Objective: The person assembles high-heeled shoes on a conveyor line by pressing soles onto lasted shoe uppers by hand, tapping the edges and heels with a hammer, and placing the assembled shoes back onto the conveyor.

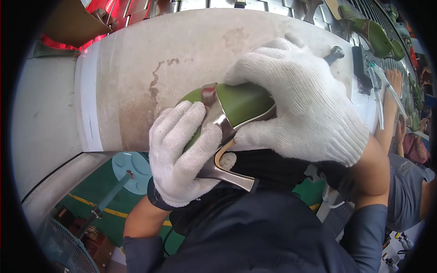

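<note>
Both my hands wear white knitted gloves and hold one high-heeled shoe (223, 119) above the near edge of the worktable. A green shoe last (246, 102) fills the shoe, with shiny bronze straps across it. Its slim bronze heel (236, 178) points down toward my body. My left hand (182, 150) wraps around the near left side, fingers over the strap. My right hand (300, 100) clasps the right end from above, thumb against the bronze edge; its other fingertips are partly hidden. Just beyond my right hand, the rounded grey end of a tool (335, 53) shows.
The pale, stained worktable (136, 86) curves around me. Behind it runs a slatted metal conveyor (255, 5) with shoe parts; green lasts (373, 36) lie at the far right. Syringe-like dispensers (380, 93) rest near a co-worker's arm (390, 107). A blue stool (132, 170) stands lower left.
</note>
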Demonstrator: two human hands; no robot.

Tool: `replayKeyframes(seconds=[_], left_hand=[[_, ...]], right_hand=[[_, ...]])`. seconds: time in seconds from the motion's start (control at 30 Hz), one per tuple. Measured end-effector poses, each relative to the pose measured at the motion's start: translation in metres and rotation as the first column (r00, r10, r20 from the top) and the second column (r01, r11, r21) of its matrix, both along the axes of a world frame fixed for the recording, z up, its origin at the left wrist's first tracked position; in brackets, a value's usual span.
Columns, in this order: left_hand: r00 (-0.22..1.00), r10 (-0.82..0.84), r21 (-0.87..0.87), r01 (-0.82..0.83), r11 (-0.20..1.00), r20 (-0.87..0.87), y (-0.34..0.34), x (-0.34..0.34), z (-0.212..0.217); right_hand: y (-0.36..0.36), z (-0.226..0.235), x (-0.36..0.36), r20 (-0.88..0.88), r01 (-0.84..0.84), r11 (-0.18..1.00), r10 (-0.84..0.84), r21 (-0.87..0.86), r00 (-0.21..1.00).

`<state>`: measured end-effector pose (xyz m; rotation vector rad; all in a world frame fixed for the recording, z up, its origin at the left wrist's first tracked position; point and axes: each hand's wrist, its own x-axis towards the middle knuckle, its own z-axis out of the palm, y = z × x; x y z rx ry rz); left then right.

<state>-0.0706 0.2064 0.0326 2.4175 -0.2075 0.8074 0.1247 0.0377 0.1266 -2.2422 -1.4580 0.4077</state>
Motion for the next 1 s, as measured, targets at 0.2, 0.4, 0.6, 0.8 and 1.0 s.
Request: replayKeyframes(seconds=[0.2,0.4,0.6,0.8,1.0], left_hand=[[0.999,-0.005,-0.027,0.006,1.0,0.049,0.001,0.002,-0.008],[1.0,-0.027,0.057,0.027,0.998,0.005,0.001,-0.001,0.001],[0.999,-0.03,-0.015,0.029,0.999,-0.032,-0.001,-0.001,0.0],[0.943,-0.173,-0.112,0.147,0.983,-0.285,-0.001,0.025,0.055],[0.864,-0.161,0.053,0.211,0.976,-0.477,-0.021,0.087,0.067]], right_hand=[[0.011,0.002,-0.007,0.081,-0.051,0.996,0.057,-0.075,0.995],[0.019,0.001,-0.017,0.036,-0.154,0.983,0.158,-0.096,0.987],[-0.021,-0.04,-0.006,0.21,0.078,0.897,-0.186,0.435,0.96],[-0.105,-0.078,0.008,0.196,0.494,0.71,-0.65,0.502,0.734],[-0.102,-0.064,0.008,0.252,0.543,0.801,-0.597,0.253,0.762]])
